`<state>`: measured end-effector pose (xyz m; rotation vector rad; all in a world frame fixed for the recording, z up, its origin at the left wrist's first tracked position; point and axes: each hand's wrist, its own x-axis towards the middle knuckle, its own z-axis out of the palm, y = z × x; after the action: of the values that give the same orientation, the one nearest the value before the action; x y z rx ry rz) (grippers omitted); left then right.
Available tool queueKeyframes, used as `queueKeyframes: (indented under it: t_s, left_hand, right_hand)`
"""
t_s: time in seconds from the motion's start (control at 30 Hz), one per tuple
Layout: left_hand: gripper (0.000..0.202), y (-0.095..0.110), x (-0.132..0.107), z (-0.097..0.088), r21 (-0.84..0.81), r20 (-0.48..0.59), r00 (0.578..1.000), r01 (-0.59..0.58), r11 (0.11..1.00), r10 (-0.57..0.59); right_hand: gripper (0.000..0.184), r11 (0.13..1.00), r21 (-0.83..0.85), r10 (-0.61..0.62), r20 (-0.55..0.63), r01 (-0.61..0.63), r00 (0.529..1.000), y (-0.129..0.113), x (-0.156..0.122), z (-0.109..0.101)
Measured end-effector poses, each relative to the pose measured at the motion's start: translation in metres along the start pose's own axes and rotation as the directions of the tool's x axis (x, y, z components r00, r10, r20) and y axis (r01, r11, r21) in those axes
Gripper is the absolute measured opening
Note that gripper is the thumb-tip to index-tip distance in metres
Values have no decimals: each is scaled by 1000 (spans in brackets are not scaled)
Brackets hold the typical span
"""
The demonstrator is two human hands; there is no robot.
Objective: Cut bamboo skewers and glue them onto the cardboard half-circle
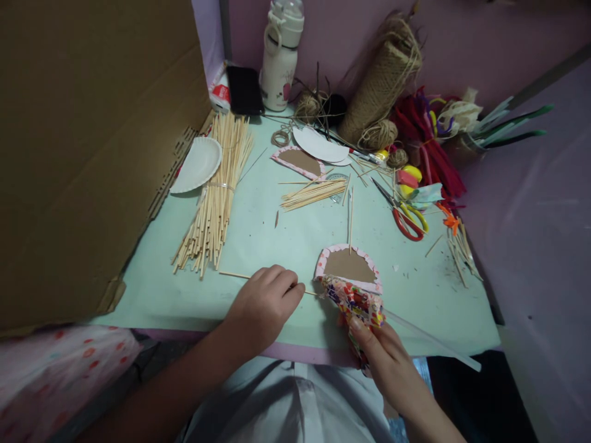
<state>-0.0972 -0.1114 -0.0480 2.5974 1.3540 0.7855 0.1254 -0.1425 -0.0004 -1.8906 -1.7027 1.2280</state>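
Observation:
My left hand (265, 301) pinches a thin wooden stick (233, 274), which lies crosswise low over the table's front. In my right hand (381, 351) is a hot glue gun (353, 301) with a colourful patterned cover. A long translucent glue stick (434, 341) sticks out of its back. The gun's nozzle meets the stick's right end, or comes very close to it. Just beyond the gun lies a half-round cardboard piece (348, 266) with a pink-and-white dotted rim; the gun overlaps its lower edge in view. A white-tipped stick (351, 215) points away from its top.
A big bundle of sticks (217, 191) and a folded paper plate (198, 163) lie left, beside a cardboard wall (92, 154). Farther back are loose skewers (314, 194), another half-round piece (299, 161), a bottle (279, 61) and a twine spool (383, 80). Scissors (406, 215) lie right.

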Motion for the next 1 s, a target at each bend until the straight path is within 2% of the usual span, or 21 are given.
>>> queueKeyframes:
  t_s: [0.67,1.0]
  left_hand:
    - [17,0,0,1,0,7,1000,6,1000,-6]
    - [17,0,-1,1,-2,9,1000,7,1000,-7]
  right_hand:
    - [46,1000,-15,-15,18,15,1000,2,2,0]
    - [46,1000,7,23,32,-23,999,4,0,0]
